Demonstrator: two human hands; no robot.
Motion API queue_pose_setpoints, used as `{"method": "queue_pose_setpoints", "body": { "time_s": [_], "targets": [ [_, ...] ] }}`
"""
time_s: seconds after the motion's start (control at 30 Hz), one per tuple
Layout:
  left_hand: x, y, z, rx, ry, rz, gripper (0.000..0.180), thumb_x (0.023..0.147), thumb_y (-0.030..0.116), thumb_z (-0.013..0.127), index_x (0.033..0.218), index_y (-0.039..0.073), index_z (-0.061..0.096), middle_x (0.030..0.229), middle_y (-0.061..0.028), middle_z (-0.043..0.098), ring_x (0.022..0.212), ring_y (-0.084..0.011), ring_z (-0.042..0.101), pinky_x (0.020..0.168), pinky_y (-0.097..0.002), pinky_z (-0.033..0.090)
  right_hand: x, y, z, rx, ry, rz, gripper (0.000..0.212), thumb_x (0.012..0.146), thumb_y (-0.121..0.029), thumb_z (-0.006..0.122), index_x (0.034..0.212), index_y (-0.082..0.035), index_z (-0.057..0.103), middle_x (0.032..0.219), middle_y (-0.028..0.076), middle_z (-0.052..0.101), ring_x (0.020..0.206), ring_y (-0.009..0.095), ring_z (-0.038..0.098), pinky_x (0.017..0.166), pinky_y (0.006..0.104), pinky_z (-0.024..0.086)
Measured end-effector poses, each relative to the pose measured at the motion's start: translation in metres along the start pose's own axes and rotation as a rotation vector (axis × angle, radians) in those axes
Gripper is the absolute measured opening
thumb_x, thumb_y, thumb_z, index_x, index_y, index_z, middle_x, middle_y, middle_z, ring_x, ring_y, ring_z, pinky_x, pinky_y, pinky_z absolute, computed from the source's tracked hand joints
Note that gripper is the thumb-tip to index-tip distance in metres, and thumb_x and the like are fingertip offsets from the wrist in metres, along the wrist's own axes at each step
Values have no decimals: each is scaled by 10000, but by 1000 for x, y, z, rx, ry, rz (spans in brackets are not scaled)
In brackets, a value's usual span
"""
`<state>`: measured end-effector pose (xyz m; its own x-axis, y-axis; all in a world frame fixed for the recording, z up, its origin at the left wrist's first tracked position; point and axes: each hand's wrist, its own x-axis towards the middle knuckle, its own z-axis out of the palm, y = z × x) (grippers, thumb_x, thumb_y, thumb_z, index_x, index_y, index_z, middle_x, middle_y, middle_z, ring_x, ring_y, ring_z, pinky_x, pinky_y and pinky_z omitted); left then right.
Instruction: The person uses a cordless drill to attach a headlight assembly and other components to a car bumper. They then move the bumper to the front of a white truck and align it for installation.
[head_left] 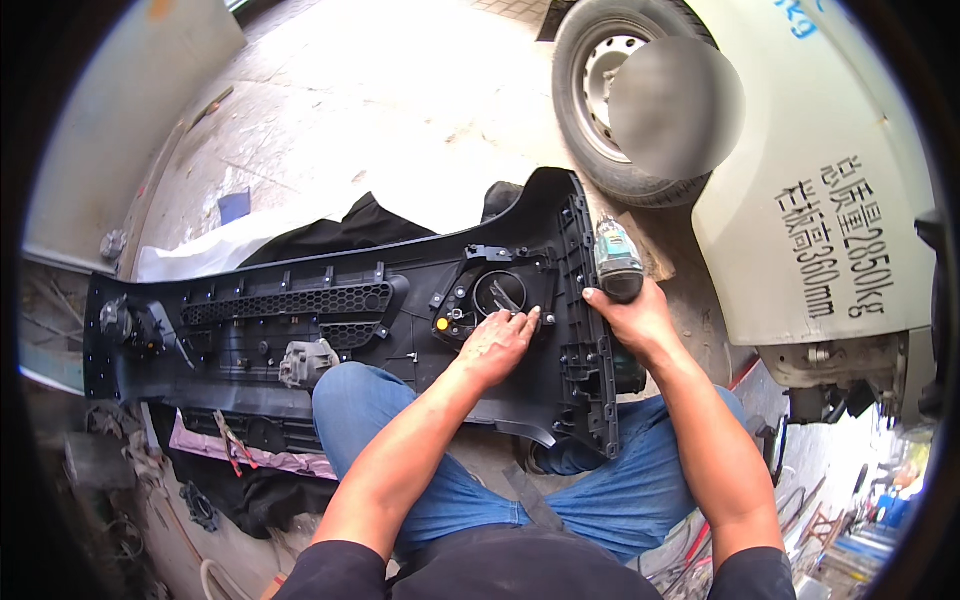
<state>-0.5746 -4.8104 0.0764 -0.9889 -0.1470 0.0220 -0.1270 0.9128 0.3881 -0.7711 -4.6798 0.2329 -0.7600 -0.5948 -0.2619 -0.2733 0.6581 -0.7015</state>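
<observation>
A large black vehicle bumper point(420, 380) lies across in front of me with its ribbed inner side up. My left hand point(492, 348) is closed over the round lamp housing point(500, 292) near the bumper's right end. A small dark piece shows at its fingertips; what they pinch is hard to make out. My right hand point(640, 322) is wrapped round a teal and black cordless drill point(618, 258), held beside the bumper's right edge. Part of the drill's grip is hidden by the hand. An orange round cap point(443, 324) sits left of the lamp housing.
Behind the bumper's right end stand a wheel point(590, 95) and a pale vehicle panel point(810, 230). A grey metal part point(307, 363) sits by my left knee. Red-handled pliers point(234, 442) lie on pink material point(290, 461). Black cloth point(345, 230) lies behind the bumper.
</observation>
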Motion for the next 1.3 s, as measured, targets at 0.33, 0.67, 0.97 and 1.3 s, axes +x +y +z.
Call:
{"method": "queue_pose_setpoints", "body": {
  "time_s": [0.33,0.67,0.97,1.3],
  "targets": [
    [1,-7,0,-74,-98,-17,729,956,197,758,1607,6,493,1367,-114,666,1179,-317,644,1071,-414,543,14,22,-10,-37,-15,98,486,829,-295,938,1188,-8,780,1122,196,818,1068,294,793,959,429,597],
    [2,-4,-2,-33,-91,-19,777,944,229,779,1623,14,469,1316,-132,681,1157,-318,644,1055,-413,549,8,11,-5,-70,13,-44,534,815,-305,930,1214,-7,738,1124,236,796,1104,394,772,976,471,589],
    [-47,-32,-124,-275,112,-123,770,900,207,849,1577,36,526,1543,-203,597,1387,-399,594,1189,-477,483,5,2,-25,-44,-11,58,419,927,-288,900,1162,22,747,948,64,765,844,207,723,821,395,592],
    [-297,-200,-103,-215,259,-1374,1167,741,565,948,1614,-33,456,1609,-305,502,1516,-433,483,1257,-483,418,-13,-20,-60,457,55,-33,308,1016,-186,807,1264,-57,679,964,-2,683,751,76,633,717,272,538]
  ]
}}
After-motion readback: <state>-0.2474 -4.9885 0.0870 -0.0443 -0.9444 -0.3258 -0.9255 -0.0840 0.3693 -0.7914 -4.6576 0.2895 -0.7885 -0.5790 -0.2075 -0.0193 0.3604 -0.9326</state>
